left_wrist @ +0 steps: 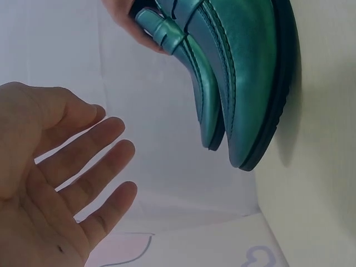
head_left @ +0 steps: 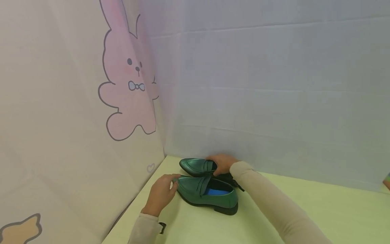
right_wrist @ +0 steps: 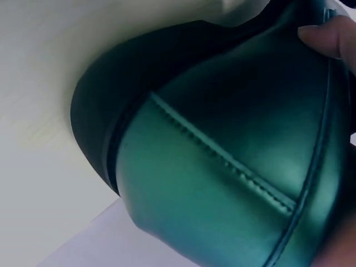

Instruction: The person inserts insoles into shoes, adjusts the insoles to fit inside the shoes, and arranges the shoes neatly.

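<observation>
Two green loafers lie side by side, toes to the left in the head view. The near loafer [head_left: 219, 200] has a blue insole and a dark low heel. Behind it, the far loafer [head_left: 193, 166] is gripped at its opening by my right hand [head_left: 224, 163], which hides its back part. In the right wrist view the heel end of a loafer [right_wrist: 211, 167] fills the frame, with my thumb [right_wrist: 328, 39] on its upper edge. My left hand [head_left: 160, 194] is by the near loafer's toe, its fingers spread and apart from the shoes in the left wrist view.
The loafers sit on a pale yellow-green surface [head_left: 304, 200] near its far left corner. A whitish sheet [head_left: 274, 84] rises behind it, and a cream sheet with a pink rabbit [head_left: 131, 101] stands along the left edge. Something colourful [head_left: 387, 179] shows at the right edge.
</observation>
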Available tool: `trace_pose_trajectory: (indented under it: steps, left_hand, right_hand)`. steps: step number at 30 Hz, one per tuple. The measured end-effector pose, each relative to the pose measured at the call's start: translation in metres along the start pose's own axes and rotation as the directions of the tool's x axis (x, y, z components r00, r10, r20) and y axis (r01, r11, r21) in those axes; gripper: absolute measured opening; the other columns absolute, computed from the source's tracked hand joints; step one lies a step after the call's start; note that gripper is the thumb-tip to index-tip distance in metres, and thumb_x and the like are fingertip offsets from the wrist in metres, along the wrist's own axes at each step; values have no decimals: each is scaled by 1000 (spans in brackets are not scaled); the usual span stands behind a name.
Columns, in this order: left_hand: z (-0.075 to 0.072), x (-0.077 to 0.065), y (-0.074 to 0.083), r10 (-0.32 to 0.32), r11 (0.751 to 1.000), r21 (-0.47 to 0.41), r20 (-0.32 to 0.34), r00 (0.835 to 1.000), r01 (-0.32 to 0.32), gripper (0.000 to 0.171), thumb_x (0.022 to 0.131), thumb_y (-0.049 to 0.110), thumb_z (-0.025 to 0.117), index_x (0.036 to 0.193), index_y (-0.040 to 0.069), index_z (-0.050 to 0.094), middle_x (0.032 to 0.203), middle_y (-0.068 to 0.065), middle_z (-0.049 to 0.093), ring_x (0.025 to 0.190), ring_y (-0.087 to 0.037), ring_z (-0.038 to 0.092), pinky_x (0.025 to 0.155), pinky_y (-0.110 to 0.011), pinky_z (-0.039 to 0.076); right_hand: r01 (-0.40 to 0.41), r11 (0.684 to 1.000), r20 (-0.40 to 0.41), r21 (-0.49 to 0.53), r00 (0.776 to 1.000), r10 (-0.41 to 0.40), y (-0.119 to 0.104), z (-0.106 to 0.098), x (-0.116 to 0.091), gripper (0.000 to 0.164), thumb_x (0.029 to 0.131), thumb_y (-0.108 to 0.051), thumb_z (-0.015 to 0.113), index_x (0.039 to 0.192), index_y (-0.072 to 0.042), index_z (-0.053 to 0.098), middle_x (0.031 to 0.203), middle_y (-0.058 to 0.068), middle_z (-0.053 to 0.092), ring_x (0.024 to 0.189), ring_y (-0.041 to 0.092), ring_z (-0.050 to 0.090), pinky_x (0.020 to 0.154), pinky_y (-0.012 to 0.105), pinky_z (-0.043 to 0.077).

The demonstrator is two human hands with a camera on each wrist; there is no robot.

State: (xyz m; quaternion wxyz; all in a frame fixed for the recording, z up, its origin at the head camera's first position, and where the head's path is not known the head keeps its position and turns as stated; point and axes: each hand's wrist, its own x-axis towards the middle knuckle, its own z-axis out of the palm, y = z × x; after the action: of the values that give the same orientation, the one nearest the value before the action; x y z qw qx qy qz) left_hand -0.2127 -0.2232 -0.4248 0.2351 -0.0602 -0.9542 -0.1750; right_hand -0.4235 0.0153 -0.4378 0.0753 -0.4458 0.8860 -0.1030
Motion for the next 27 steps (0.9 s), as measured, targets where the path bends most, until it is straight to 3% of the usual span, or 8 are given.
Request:
trace_pose_trajectory:
  steps: [12,27]
  left_hand:
    - [-5,2,-4,2,1000,15,3,1000,-2,26,85,14,65,110,22,67,105,3,65,97,-14,59,70,-33,50]
    - [-5,0,-11,21,1000,12,-15,1000,-20,27,86,15,64,112,22,67,106,3,65,96,-15,59,68,-32,50]
  right_hand:
    - [-1,999,17,34,1000,1,-15,0,-5,72,76,-29,76,139,-23,43,136,5,48,121,27,45,93,44,41]
    - [-37,998,64,55,997,34,-12,11,1,71,77,-31,74,140,-23,41,138,6,45,122,29,43,92,46,41]
